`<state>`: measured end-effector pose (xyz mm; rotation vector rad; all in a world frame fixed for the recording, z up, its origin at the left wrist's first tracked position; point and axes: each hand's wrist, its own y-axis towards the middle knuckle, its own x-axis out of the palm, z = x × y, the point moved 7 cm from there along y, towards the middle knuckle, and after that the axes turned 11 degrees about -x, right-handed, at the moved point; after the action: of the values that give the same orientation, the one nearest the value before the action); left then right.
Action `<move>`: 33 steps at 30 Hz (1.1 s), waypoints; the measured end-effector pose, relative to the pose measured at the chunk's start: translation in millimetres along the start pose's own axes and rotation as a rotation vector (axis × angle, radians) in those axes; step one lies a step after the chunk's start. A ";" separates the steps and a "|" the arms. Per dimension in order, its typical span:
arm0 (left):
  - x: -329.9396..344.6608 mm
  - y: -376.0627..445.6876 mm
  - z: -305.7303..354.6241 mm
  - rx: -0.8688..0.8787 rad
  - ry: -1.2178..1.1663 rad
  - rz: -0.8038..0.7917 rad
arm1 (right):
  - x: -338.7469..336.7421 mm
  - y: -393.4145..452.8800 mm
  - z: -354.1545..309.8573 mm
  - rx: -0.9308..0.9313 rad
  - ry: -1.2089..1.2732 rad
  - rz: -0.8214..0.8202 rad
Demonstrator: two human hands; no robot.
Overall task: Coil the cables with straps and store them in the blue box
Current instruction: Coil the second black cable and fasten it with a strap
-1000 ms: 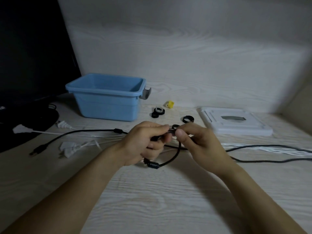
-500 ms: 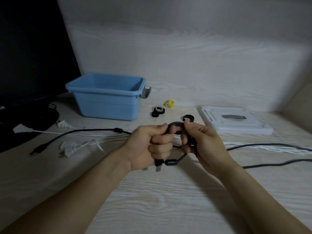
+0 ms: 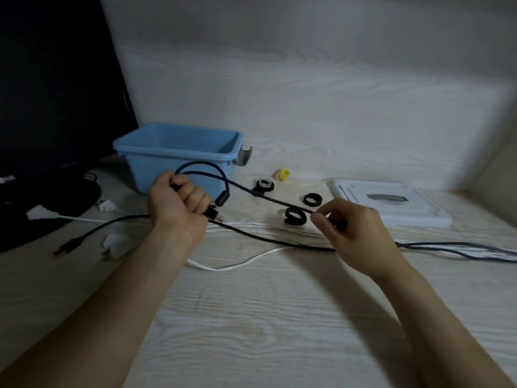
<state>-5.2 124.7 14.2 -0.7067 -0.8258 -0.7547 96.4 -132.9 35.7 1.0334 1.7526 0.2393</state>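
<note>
- Head view, surface: pale wood-grain table (image 3: 251, 317) meeting a wall of the same finish.
- Blue box (image 3: 179, 155): open-topped, at the back left of the table; grey latch on its right end; interior floor not visible from this angle.
- Left hand (image 3: 179, 204): just in front of the blue box, fingers curled tight round a black cable (image 3: 268, 198). One loop of the cable arches above the fist against the box front; a ferrite bead and the plug end hang out to the right of the fist, plug tip pointing down-right.
- Black cable, long axis: runs taut from the loop, down and right away from the box.
- Right hand (image 3: 355, 233): well right of the box, thumb and forefinger pinching the cable; the cable beyond the pinch is hidden by the hand.
- Black straps (image 3: 295, 217): rolled rings on the table right of the box; a yellow strap (image 3: 282, 175) behind them.
- White lid (image 3: 389, 203): far right of the box, flat.
- White cable (image 3: 237, 266): lies in front of the box; its right part is cut off by the frame edge.
- Monitor (image 3: 56, 79): left of the box, partly out of frame.
</note>
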 end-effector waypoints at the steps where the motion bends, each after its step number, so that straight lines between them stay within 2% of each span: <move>1: -1.5 0.5 2.4 0.017 -0.004 0.005 | 2.6 -0.1 -3.1 -0.010 -0.007 -0.007; 4: 7.4 1.0 -3.2 0.036 0.023 -0.072 | 21.7 -1.7 -19.9 -0.085 -0.044 -0.091; 8: 26.4 -4.1 -21.0 0.101 0.157 -0.193 | 52.6 -10.4 -50.1 -0.278 -0.081 -0.292; 9: 28.4 -6.7 -24.8 0.148 0.260 -0.208 | 57.4 -12.8 -57.4 -0.323 -0.054 -0.333; 11: 32.3 -12.7 -34.7 0.249 0.623 -0.235 | 61.7 -14.8 -66.2 -0.377 0.043 -0.361; 13: 35.9 -18.1 -51.7 0.275 1.013 -0.321 | 60.5 -12.4 -67.6 -0.398 0.085 -0.315; 14: 36.9 -20.7 -60.4 0.253 1.131 -0.388 | 56.7 -10.0 -66.1 -0.403 0.065 -0.262; 16: 37.5 -27.4 -70.2 0.264 1.289 -0.479 | 46.5 -5.0 -60.5 -0.386 0.038 -0.147; 18: 39.4 -34.7 -71.3 0.365 1.453 -0.497 | 33.6 -1.6 -55.3 -0.336 0.104 -0.061; 20: 40.4 -41.0 -71.4 0.380 1.539 -0.523 | 20.0 0.1 -51.7 -0.296 0.170 0.027; 22: 40.8 -44.2 -71.5 0.307 1.545 -0.559 | 11.3 0.4 -45.5 -0.242 0.225 0.105; 26: 40.1 -49.6 -83.0 -0.076 1.348 -0.657 | 12.3 -0.1 -36.9 -0.157 0.396 0.143; 30: 36.1 -54.9 -97.9 -0.446 1.030 -0.724 | 22.2 1.0 -39.9 -0.184 0.479 0.008; 33: 31.1 -59.2 -106.1 -0.653 0.899 -0.757 | 32.0 -3.1 -41.7 -0.114 0.663 -0.125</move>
<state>1.4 -0.1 2.8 -0.5083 0.0462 -1.8975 56.7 -98.7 30.7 0.8027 2.3524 0.6520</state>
